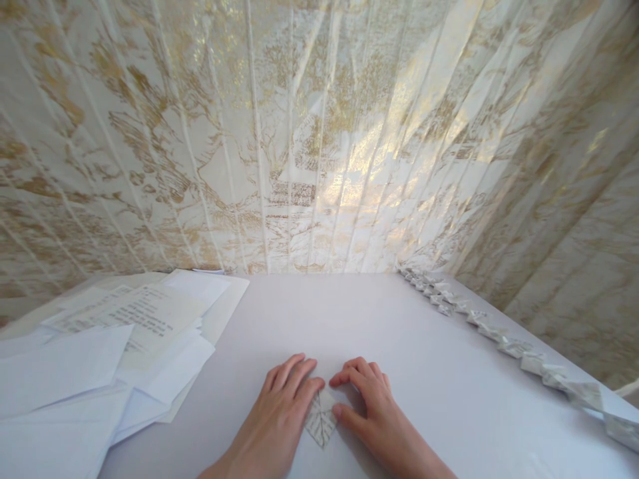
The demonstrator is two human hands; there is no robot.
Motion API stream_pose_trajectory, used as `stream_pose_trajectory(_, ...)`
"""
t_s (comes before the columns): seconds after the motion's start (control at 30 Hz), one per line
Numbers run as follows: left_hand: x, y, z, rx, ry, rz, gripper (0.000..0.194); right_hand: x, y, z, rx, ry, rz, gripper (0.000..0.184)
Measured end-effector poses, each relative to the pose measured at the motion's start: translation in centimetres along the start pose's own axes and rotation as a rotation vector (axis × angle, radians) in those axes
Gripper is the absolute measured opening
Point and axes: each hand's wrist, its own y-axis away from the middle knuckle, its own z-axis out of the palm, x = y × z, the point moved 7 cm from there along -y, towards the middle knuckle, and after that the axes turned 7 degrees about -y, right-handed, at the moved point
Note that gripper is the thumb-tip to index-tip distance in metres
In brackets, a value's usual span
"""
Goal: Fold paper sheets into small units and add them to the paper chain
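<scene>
A small piece of folded paper (321,420), diamond-shaped with grey printed lines and creases meeting near its middle, lies on the white table in front of me. My left hand (282,406) rests palm down along its left edge, fingers stretched forward and the thumb at the paper's upper part. On the other side my right hand (372,406) is curved with thumb and forefinger apart. The right thumb tip touches or nearly touches the paper's right corner. Part of the paper's left side is hidden under my left hand.
Loose white sheets (64,372) overlap in a pile at the left, with a printed page (144,319) among them. A row of small folded paper pieces (514,347) runs along the table's right edge. Gold-patterned curtains (319,146) hang behind the white table (319,313) and on its right.
</scene>
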Motion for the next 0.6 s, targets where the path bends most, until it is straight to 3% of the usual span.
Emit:
stream_pose_trajectory(0.2, -0.4, -0.5, -1.5, 0.023, 0.371, -0.108, 0.009, -0.1, 0.1, 0.5, 0.004, -0.092, -0.02, 0.019)
stream_pose_trajectory(0.4, -0.7, -0.6, -2.1, 0.032, 0.764, -0.287, 0.014, 0.4, 0.1, 1.2, 0.032, -0.364, -0.115, 0.015)
stream_pose_trajectory(0.5, -0.5, -0.3, -1.8, 0.043, 0.733, -0.307, 0.003, -0.8, 0.4, 0.2, 0.147, -0.208, -0.311, 0.013)
stream_pose_trajectory(0.6, 0.0, 0.0, -1.7, 0.061, 0.598, -0.262, 0.021, -2.7, 0.9, 0.1, 0.209, 0.148, -0.55, 0.018)
